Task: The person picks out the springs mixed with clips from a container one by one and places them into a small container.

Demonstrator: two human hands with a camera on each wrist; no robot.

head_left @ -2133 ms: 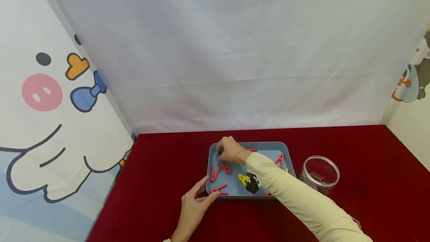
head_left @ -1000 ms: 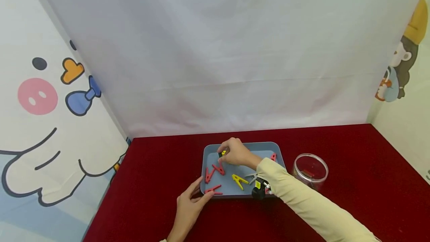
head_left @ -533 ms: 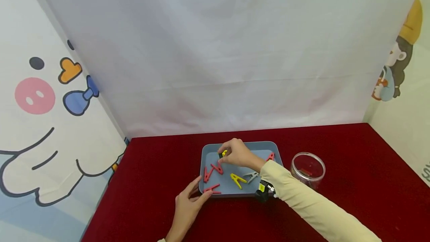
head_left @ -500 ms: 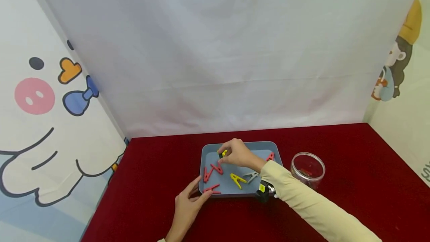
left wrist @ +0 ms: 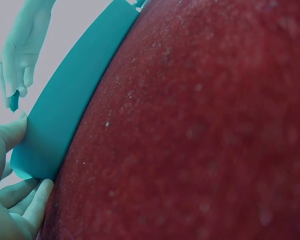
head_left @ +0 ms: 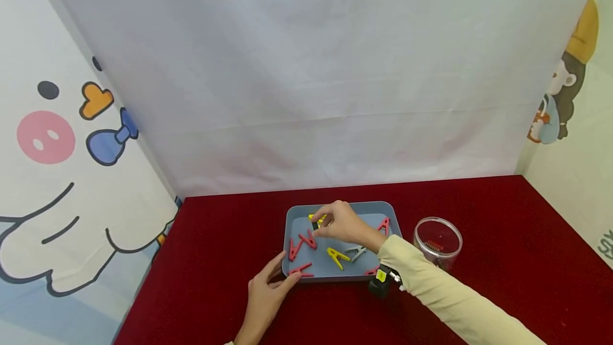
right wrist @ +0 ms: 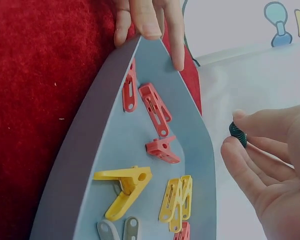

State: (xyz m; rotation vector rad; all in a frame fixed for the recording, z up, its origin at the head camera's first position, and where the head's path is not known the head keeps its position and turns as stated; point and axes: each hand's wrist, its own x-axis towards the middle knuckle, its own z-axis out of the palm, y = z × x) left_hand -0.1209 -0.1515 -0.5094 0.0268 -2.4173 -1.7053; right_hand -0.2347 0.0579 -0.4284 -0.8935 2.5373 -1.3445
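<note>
My right hand (head_left: 348,222) pinches a small dark green ridged piece (right wrist: 237,134) between thumb and fingertips; its kind I cannot tell. In the head view this hand is above the back left of a shallow blue-grey tray (head_left: 375,210). At the tray's near left corner, my left hand (head_left: 265,293) holds the rim between thumb and fingers. Red clothespins (head_left: 295,249) lie near that corner. A yellow clothespin (head_left: 338,258) and a grey clothespin (head_left: 356,252) rest towards the front middle. More yellow clothespins (right wrist: 176,202) lie together, partly hidden by my right hand in the head view.
Right of the tray stands a clear round jar (head_left: 438,238) with a reddish ridged thing inside. Another red clothespin (head_left: 384,225) lies at the tray's right side. Dark red cloth (head_left: 230,238) covers the table, with a white curtain (head_left: 335,79) behind.
My right hand has drawn a little to the right over the tray with the dark green piece, uncovering yellow clothespins. My left hand stays at the corner. The head view has shifted slightly.
</note>
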